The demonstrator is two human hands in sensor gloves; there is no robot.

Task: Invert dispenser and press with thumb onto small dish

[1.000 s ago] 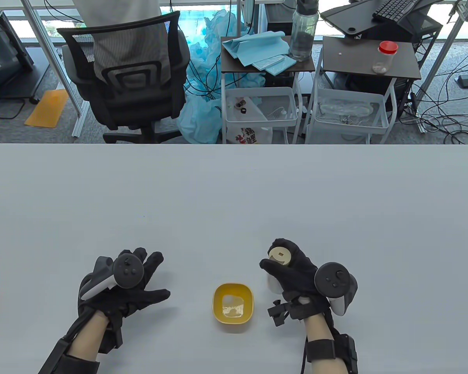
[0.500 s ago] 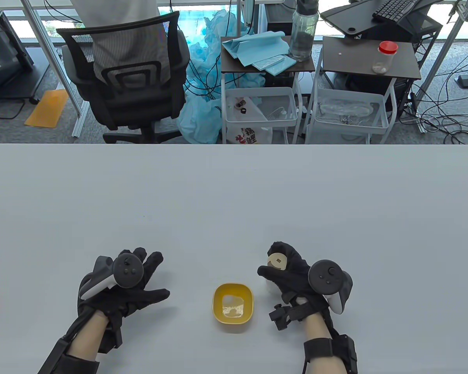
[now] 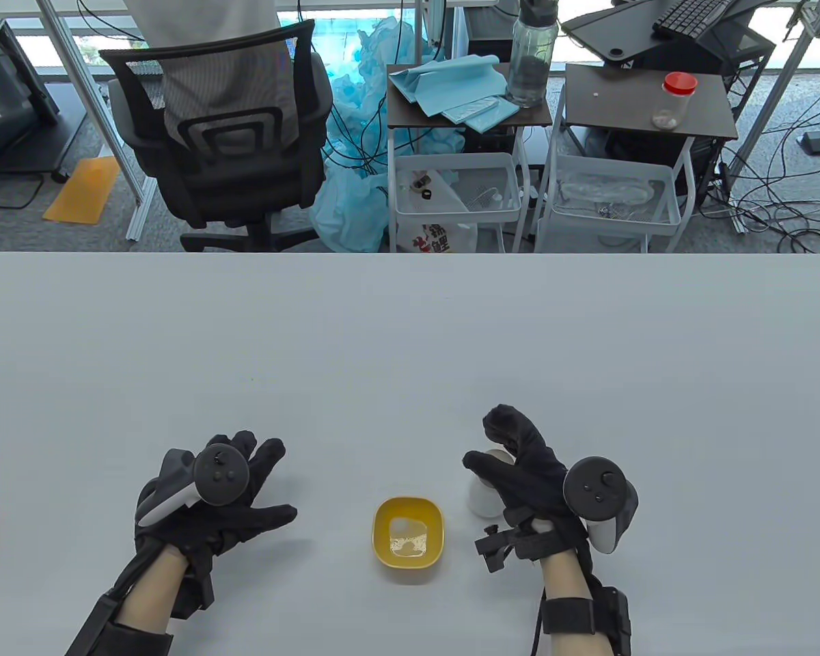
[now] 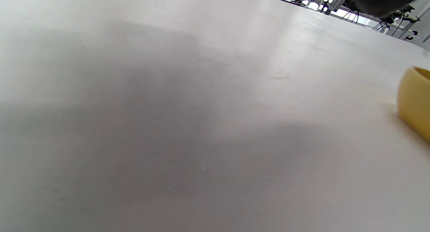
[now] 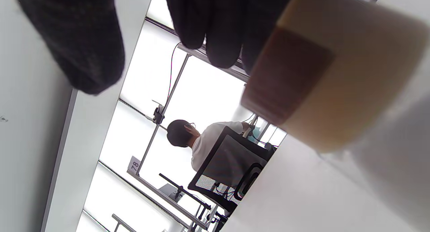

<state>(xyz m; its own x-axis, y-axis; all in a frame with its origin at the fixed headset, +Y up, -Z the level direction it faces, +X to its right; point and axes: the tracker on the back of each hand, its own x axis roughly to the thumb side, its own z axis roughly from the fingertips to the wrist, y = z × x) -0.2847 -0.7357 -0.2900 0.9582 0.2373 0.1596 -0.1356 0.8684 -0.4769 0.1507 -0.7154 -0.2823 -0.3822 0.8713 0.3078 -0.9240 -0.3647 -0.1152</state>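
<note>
Grey table (image 3: 410, 328) — right of the yellow dish (image 3: 408, 531), the right hand (image 3: 526, 471) grasps the white dispenser (image 3: 482, 495), apparently poised to invert; left hand (image 3: 219, 499) rests released, fingers spread.

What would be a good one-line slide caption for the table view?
Right hand holds a white dispenser beside the yellow dish; left hand rests open on the table.
</note>
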